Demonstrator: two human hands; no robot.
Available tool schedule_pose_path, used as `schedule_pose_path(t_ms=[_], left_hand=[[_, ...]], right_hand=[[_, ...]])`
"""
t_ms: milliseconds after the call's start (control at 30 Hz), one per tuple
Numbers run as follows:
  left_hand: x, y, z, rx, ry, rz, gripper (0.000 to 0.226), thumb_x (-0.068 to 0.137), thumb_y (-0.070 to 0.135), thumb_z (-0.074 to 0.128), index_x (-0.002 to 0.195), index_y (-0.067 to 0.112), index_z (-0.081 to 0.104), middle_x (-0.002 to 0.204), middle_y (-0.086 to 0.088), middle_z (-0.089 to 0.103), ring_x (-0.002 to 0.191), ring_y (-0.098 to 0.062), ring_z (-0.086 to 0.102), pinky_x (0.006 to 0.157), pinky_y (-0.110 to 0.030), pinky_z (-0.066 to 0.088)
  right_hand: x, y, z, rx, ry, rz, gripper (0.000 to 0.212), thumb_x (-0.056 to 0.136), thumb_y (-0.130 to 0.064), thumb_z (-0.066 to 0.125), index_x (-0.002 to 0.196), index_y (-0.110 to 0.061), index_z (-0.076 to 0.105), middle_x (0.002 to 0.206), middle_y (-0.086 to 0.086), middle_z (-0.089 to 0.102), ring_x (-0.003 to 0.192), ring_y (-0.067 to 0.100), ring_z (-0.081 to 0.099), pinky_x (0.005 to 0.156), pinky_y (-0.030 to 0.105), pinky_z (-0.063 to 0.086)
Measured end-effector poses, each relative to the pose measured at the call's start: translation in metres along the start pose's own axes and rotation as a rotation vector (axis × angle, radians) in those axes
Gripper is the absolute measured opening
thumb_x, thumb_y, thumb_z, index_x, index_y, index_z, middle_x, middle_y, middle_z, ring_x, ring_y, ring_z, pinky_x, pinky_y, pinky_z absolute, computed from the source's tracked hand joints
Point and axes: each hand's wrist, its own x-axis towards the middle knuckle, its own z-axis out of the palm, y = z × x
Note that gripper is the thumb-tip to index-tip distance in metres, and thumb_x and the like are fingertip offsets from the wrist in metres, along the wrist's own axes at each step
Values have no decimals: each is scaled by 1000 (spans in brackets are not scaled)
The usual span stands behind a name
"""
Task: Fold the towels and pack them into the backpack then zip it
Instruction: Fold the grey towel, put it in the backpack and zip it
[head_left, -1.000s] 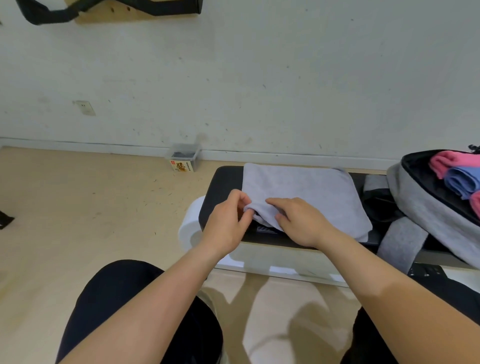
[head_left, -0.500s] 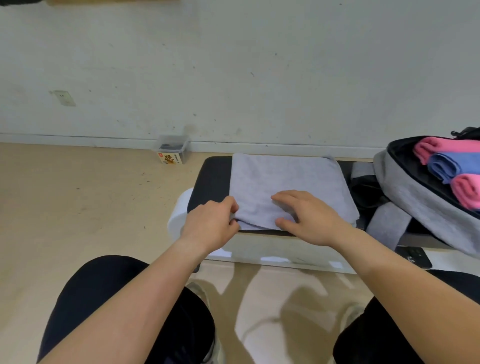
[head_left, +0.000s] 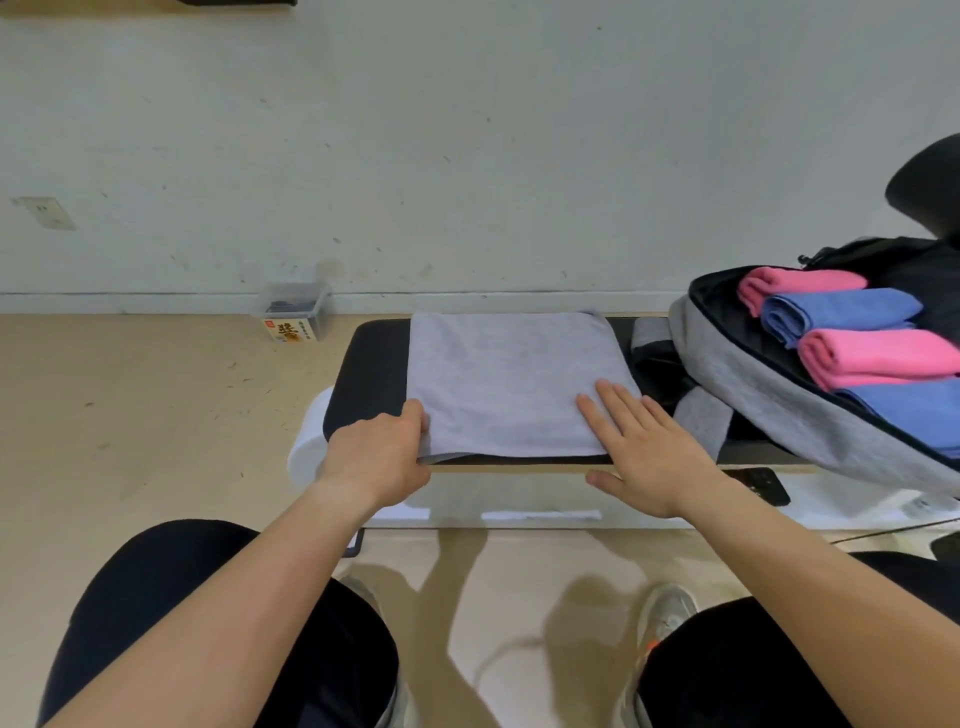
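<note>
The left hand (head_left: 376, 457) is pinching the grey square cloth towel (head_left: 509, 379); to its right, the right hand (head_left: 649, 457), fingers straight, is pressing it.

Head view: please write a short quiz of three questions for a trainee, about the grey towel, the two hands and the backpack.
1. True or false: the grey towel lies inside the backpack.
2. How many folded towels show in the open backpack? A) two B) four C) six
3. Fill in: the ____ hand rests on the grey towel with straight fingers, while the other hand pinches its near corner.

Key:
1. False: it lies spread on the black bench.
2. B: two pink, two blue.
3. Right: the right hand lies flat and the left hand pinches.
</note>
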Motion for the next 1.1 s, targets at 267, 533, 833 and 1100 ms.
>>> schedule_pose_path(t_ms=[267,533,833,1100], left_hand=[[47,5,-37,-224,-13,-81,29,87,59,51,94,34,62,85,12,65,76,-10,61,64,-30,52],[164,-23,-20,-241,102,-213,38,97,34,45,131,18,50,132,-7,55,122,-30,50,91,-42,46],[229,-51,8,-394,-36,-360,39,97,47,40,97,20,68,103,0,66,107,-27,55,115,-59,13],[213,-18,-21,-902,348,-82,16,83,10,67,79,24,59,82,9,68,79,-10,66,71,-27,53]], right_hand=[[43,-17,-56,247,146,-20,75,97,-62,29,157,-22,8,165,4,12,151,22,13,122,37,14],[147,-35,-62,370,105,-6,65,101,-45,37,156,-19,17,162,3,20,146,26,25,119,38,22],[196,-48,-39,411,101,4,61,94,-49,45,149,-24,32,155,1,25,143,26,21,119,38,18],[193,-48,-57,561,176,33,71,87,-40,61,148,-19,32,149,4,32,135,28,31,113,36,30]])
